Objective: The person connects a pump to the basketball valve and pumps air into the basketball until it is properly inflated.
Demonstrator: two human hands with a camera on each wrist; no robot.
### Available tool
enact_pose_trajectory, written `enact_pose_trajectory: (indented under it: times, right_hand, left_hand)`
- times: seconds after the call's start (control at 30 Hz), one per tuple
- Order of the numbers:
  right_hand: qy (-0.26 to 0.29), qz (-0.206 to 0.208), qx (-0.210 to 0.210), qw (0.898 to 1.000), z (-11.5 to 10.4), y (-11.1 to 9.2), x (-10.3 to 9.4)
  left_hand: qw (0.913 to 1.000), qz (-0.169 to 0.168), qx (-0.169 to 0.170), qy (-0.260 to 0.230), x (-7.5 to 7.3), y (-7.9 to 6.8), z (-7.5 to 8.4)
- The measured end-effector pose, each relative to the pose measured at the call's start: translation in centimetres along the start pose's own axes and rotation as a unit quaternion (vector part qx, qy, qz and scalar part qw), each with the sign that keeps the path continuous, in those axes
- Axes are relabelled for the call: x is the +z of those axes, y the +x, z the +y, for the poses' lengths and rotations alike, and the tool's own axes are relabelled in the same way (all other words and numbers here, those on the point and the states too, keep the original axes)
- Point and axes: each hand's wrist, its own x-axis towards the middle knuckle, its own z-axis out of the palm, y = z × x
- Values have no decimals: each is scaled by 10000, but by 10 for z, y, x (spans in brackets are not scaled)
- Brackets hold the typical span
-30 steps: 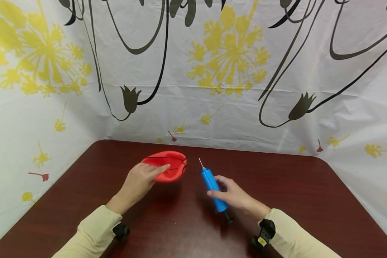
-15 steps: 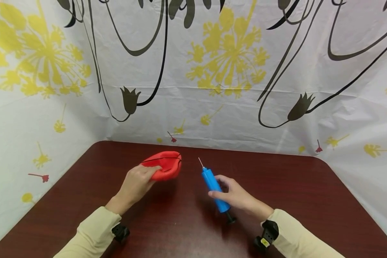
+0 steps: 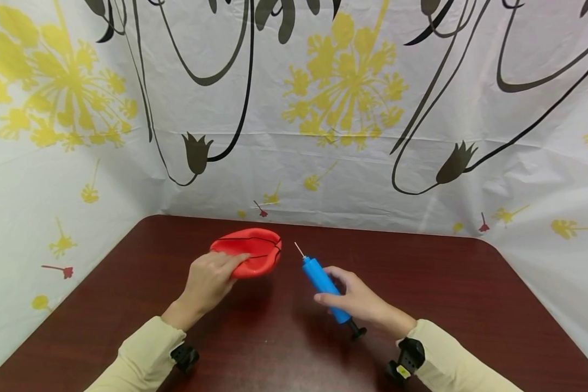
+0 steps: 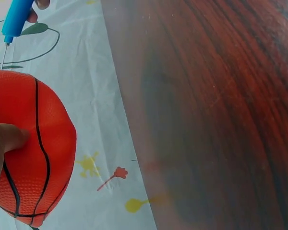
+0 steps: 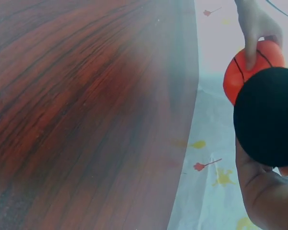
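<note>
Left hand (image 3: 208,280) on red ball (image 3: 258,251), right hand (image 3: 357,298) around blue pump (image 3: 320,281).

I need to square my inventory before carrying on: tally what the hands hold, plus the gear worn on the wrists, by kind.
Ball, red with black lines, held in the left hand: 1
Pump, blue with a needle, held in the right hand: 1
Black wrist devices: 2
Total: 4
</note>
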Motion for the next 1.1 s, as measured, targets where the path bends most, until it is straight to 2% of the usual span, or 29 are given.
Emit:
enact_pose_trajectory:
  times: [0.1, 0.3, 0.53, 0.77, 0.97, 1.1]
  right_hand:
    - [143, -114, -56, 9998, -3, 0, 0]
    - [56, -246, -262, 9993, -9, 1, 0]
    - [-114, -314, -371, 9988, -12, 1, 2]
    - [-134, -367, -526, 9979, -13, 2, 5]
    - [-138, -400, -514, 9978, -15, 1, 7]
    - [-101, -428, -503, 9978, -16, 0, 7]
  left_hand:
    - [9998, -65, 59, -152, 1, 0, -1]
    - [9977, -250, 263, -566, 4, 0, -5]
    - [9962, -427, 399, -652, 6, -1, -6]
    - [9952, -250, 722, -606, 5, 2, -4]
    - [9940, -228, 979, -442, 4, 3, 1]
    - [9934, -52, 1094, -344, 3, 4, 5]
